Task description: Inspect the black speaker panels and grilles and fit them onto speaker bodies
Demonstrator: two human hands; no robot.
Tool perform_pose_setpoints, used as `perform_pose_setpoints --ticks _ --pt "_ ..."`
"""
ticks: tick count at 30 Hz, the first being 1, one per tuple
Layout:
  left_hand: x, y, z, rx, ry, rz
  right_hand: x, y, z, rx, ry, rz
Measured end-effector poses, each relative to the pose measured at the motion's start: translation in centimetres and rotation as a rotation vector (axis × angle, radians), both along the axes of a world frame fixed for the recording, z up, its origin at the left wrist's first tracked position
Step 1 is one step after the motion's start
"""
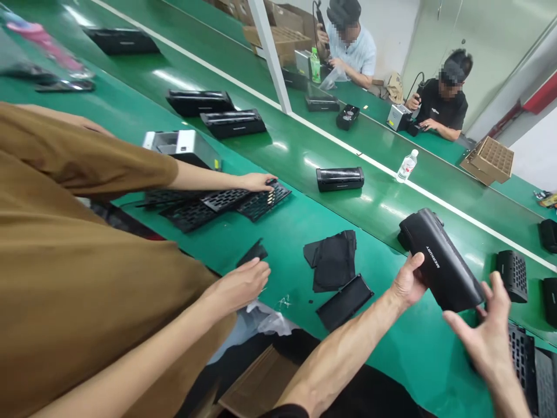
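Hanging tilted above the green worktop, that smooth black unit could slip, with the left hand closing its fingers round one end and the right hand spreading its fingers open by the other.

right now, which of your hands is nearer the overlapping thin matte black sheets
Left: my left hand holds the long black casing right of the sheets; my right hand is farther right.
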State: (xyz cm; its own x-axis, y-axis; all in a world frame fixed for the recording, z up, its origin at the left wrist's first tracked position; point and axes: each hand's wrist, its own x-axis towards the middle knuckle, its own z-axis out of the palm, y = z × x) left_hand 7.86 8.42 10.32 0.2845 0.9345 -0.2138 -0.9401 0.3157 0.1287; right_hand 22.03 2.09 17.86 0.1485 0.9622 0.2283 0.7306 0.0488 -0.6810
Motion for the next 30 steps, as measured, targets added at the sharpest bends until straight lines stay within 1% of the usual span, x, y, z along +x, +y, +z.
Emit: perform_pose_setpoints --ticks 2,3,5,6,8,10,11,12,13,15,17,19,23,26,28,30 --pt "0.0 0.0 0.3 0.018 0.033 0.049 -1.7 -0.9 -2.2 0.139 0.014 -0.087" --pt "0.0 -0.1 0.4 0.036 0.050 0.068 -2.3 -0.9 -2.9 0.201 0.023 -0.119" --pt "-0.3 0.0 0.5 0.091 0.088 0.057 -2.7 -0.6 -3.2 0.278 0.050 -0.152" --pt "-0.9 0.3 0.5 0.128 0.115 0.023 -2.4 -0.5 -2.9 0.277 0.066 -0.150" --pt "-2.7 1.3 0.4 0.216 0.201 -0.035 -1.3 -0.5 -1.8 0.240 0.087 -0.141" --pt "-5.4 2.8 0.7 0.323 0.337 -0.027 0.0 -0.9 -0.7 0.201 0.093 -0.129" --pt "-6.8 3.7 1.0 0.388 0.413 -0.013 0.6 -1.2 -0.3 0.184 0.097 -0.118" --pt "-8.2 4.5 1.4 0.464 0.483 -0.025 1.1 -1.5 0.0 0.172 0.104 -0.108" --pt "-9.3 5.2 1.9 0.542 0.538 -0.052 1.5 -1.7 0.2 0.162 0.112 -0.096" --pt "-10.8 6.4 2.9 0.694 0.601 -0.152 1.9 -1.8 0.5 0.153 0.120 -0.078" --pt "-11.4 6.9 3.7 0.797 0.631 -0.222 2.1 -1.6 0.6 0.164 0.109 -0.064" --pt "-11.7 7.1 4.2 0.858 0.655 -0.257 2.1 -1.4 0.9 0.185 0.102 -0.045" --pt "-12.4 7.3 5.4 0.937 0.741 -0.263 1.7 -1.6 2.1 0.208 0.084 -0.002" --pt "-13.1 7.8 6.7 1.013 0.821 -0.305 1.5 -1.9 2.8 0.219 0.054 0.004" --pt "-13.2 8.0 7.7 1.048 0.826 -0.351 1.9 -1.8 3.0 0.235 0.042 0.010" --pt "-13.1 8.1 8.4 1.051 0.795 -0.373 2.7 -1.6 3.0 0.247 0.038 0.022"
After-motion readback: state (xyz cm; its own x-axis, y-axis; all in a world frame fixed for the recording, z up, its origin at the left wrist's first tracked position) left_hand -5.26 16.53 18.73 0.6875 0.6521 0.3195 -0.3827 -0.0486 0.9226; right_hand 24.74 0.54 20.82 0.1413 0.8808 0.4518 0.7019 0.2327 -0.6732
